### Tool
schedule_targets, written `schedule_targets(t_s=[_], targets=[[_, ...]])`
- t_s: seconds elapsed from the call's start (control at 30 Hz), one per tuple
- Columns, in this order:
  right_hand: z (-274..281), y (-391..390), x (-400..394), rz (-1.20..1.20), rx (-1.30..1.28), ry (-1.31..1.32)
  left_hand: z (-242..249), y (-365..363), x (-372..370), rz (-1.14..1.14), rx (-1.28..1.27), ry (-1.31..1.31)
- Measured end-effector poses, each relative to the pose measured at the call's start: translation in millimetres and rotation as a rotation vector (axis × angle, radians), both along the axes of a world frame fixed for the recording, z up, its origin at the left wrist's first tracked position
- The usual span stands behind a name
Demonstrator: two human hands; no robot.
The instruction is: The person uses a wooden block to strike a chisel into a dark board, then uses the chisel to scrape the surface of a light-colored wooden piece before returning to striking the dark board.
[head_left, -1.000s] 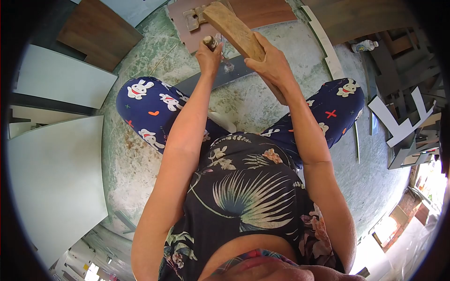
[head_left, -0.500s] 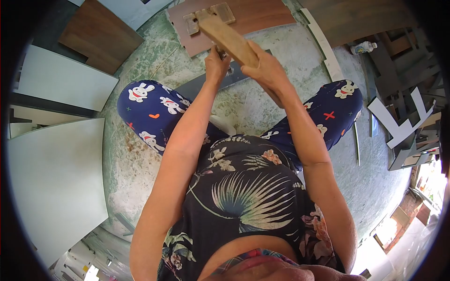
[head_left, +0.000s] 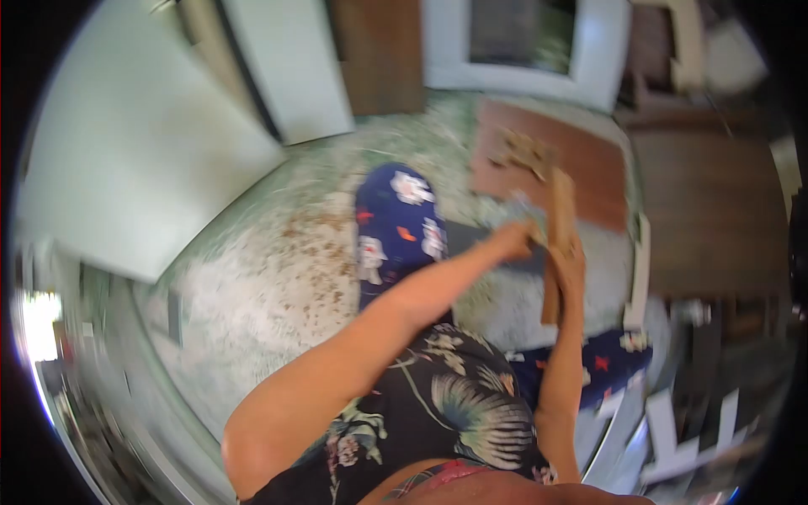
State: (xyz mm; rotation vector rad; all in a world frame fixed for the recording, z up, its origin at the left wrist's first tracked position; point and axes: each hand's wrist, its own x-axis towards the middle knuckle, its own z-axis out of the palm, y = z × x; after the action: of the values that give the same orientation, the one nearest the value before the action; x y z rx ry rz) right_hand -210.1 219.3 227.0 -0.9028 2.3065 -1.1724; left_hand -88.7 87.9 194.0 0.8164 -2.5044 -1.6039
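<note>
A long, narrow piece of wood [head_left: 561, 212] is held by my right hand [head_left: 572, 268], whose fingers close around it below its middle. Its upper end reaches toward a reddish-brown board [head_left: 593, 185] on the floor. Just left of the wood, my left hand [head_left: 515, 240] is closed; motion blur hides what its fingers grip. A bluish, clear-looking thing [head_left: 523, 209] shows above that hand, too smeared to name. Small tan wooden pieces [head_left: 523, 153] lie on the reddish-brown board. Under my hands is a dark grey strip [head_left: 467, 240] on the floor.
White panels [head_left: 168, 126] and a brown panel [head_left: 379, 59] lean at the upper left. A white-framed panel [head_left: 446, 50] stands beyond the board. To the right lies a large brown board [head_left: 703, 210], with white offcuts [head_left: 673, 433] below it.
The head view has swung left, so the board and both hands appear farther right and lower. The wood now points nearly straight up in the view, still in my right hand.
</note>
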Motion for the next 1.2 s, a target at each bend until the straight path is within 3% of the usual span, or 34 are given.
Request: schedule_targets(t_s=[0.07, 0.17, 0.23, 0.37, 0.53, 0.77, 0.83, 1.03, 1.2], targets=[[-10.8, -3.1, -12.8, 0.001, -0.001, -0.083, -2.4, 8.5, 3.0, 0.025, -0.207, 0.081], [-30.5, -8.2, -23.7, 0.027, -0.036, -0.266, 11.2, 14.3, 16.1, 0.078, -0.158, 0.205], [-38.3, -11.8, -19.1, 0.026, -0.028, -0.255, 29.6, 16.5, 27.0, 0.161, -0.139, 0.25], [-93.2, -36.3, -38.1, 0.079, 0.338, -0.01, 15.7, 20.8, 25.0, 0.271, -0.336, 0.322], [-96.3, -55.4, -15.0, 0.108, 0.292, -0.068, 3.7, 33.4, 37.7, 0.377, -0.449, 0.446], [-86.0, -27.7, -15.3, 0.116, 0.091, -0.6, -7.6, 38.4, 50.8, 0.143, -0.441, 0.16], [-87.2, -19.5, -18.0, 0.133, 0.057, -0.714, -1.5, 41.3, 57.0, 0.063, -0.437, 0.189], [-85.6, -15.7, -20.4, 0.211, 0.011, -0.868, 12.3, 41.9, 67.6, -0.066, -0.494, 0.143], [-77.0, -21.3, -16.1, 0.006, 0.075, -0.893, 3.6, 38.6, 65.7, -0.079, -0.555, 0.143]])
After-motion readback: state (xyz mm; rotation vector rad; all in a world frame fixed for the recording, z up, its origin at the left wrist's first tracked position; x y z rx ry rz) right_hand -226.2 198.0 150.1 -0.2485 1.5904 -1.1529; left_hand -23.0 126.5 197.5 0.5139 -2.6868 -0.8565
